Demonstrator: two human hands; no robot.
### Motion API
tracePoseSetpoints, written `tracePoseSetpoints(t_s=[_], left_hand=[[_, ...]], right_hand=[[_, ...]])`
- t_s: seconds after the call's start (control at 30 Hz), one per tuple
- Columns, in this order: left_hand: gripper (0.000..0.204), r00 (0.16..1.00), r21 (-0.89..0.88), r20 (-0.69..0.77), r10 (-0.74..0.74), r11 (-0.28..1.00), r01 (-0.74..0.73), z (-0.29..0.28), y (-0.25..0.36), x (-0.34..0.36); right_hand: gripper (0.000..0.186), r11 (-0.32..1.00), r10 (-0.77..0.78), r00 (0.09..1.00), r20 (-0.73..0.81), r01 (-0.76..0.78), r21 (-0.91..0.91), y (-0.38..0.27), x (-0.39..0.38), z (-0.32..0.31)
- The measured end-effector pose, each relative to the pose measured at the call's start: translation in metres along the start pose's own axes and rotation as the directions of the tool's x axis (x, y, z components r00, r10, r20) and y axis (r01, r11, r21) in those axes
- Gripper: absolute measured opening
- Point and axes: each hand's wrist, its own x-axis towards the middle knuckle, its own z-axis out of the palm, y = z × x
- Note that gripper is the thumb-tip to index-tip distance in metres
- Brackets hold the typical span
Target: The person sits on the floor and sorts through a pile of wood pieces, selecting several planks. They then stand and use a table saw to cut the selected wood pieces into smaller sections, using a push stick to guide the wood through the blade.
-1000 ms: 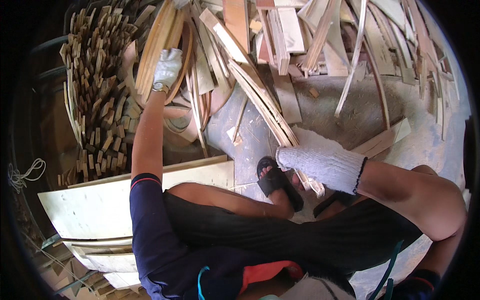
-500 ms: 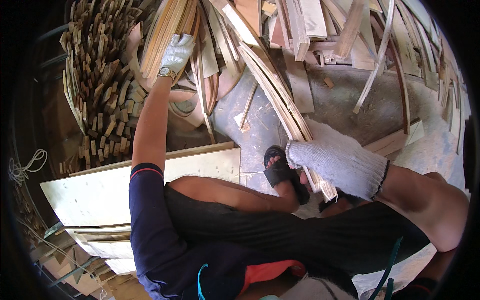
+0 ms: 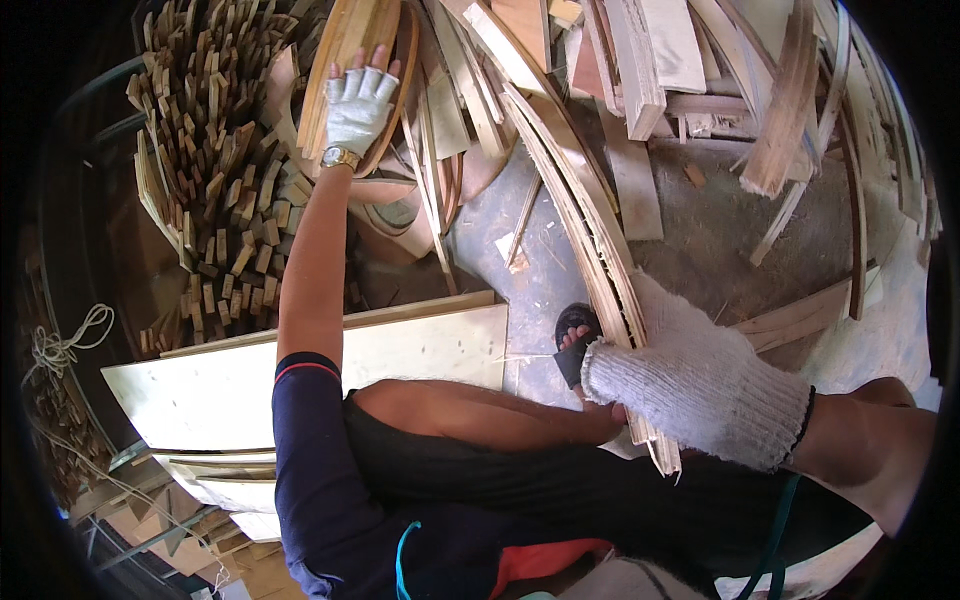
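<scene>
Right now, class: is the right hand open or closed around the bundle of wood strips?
Closed: the gloved right hand wraps around the bundle of wood strips.

strips (image 3: 580, 210): raw matt wood | gloves (image 3: 700, 385): rough knit cloth

A heap of short wooden sticks (image 3: 210, 180) lies far left on the floor (image 3: 700, 230). Right of it stand curved veneer strips (image 3: 350, 60), then a long bundle of strips (image 3: 580, 220) running diagonally toward the sandalled foot (image 3: 575, 340). Flat plywood sheets (image 3: 230, 390) lie nearer, lower left; loose boards (image 3: 650, 60) pile behind.
</scene>
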Motion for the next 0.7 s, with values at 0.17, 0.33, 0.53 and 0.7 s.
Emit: tracePoseSetpoints(t_s=[0.17,0.33,0.53,0.7], left_hand=[[0.069,0.989,-0.255,-0.071,0.132,0.956,-0.146,0.008,0.040,-0.001],[0.053,0.947,-0.398,-0.269,0.175,0.876,-0.274,0.009,0.076,-0.029],[0.048,0.964,-0.493,0.244,-0.109,0.842,0.220,-0.001,0.131,-0.012],[0.035,0.939,-0.350,0.345,-0.001,0.928,0.130,0.040,0.138,-0.012]], right_hand=[[0.070,0.994,0.076,0.995,0.071,-0.081,0.071,-0.001,0.003,0.000],[0.067,0.996,0.076,0.996,0.038,-0.078,0.052,-0.003,0.004,0.005],[0.053,0.997,-0.033,0.999,-0.038,0.036,0.068,-0.001,0.002,0.016],[0.038,0.996,-0.075,0.994,0.085,0.070,0.056,-0.007,0.002,0.014]])
